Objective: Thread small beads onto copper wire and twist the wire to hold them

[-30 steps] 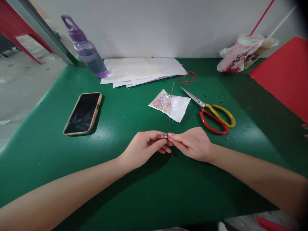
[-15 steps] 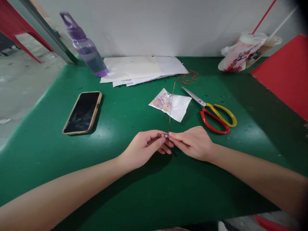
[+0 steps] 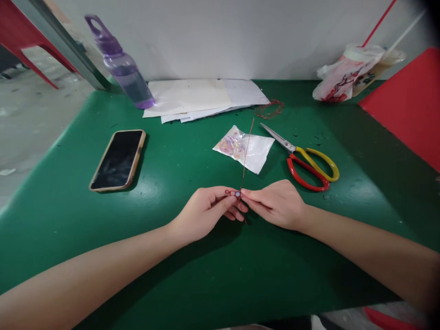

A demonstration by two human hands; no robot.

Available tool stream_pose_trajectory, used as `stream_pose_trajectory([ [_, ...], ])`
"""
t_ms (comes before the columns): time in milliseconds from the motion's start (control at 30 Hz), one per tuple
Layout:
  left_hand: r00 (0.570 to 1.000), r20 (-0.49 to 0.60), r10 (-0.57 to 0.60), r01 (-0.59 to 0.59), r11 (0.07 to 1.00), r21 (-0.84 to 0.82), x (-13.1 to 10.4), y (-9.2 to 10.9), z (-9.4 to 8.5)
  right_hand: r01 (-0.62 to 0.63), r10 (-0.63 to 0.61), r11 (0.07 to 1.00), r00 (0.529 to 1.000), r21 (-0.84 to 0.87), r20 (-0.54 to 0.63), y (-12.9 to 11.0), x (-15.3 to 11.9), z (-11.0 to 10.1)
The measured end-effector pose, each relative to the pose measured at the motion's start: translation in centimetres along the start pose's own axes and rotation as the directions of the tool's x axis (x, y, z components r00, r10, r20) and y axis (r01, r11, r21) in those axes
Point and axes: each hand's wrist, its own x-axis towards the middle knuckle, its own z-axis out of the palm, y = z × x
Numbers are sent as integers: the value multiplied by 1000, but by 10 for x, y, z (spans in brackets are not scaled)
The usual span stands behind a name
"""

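Apparently a plain workroom, exact kind unclear: green table [image 3: 172, 275] against pale wall [image 3: 206, 41], red seat [image 3: 13, 25], grey floor [image 3: 27, 123].

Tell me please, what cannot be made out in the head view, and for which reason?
Head view:
Reddish strand where the right hand pinches: covered by the fingers.
Coloured pieces in the sachet: too small and blurred to count.
Upper end of the red straw: cut off by the top edge.

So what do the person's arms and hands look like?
The left hand and right hand are bare, without gloves. The forearms show no sleeves, watches or bracelets. Some fingers are partly hidden, so I can't rule out rings.
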Motion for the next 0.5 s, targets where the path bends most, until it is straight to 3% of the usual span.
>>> stream_pose_trajectory([
  [500, 1000, 2, -20, 20, 1000, -23, 0, 1, 0, 6, -6, 1000, 1000, -8, 15, 0, -1, 0],
])
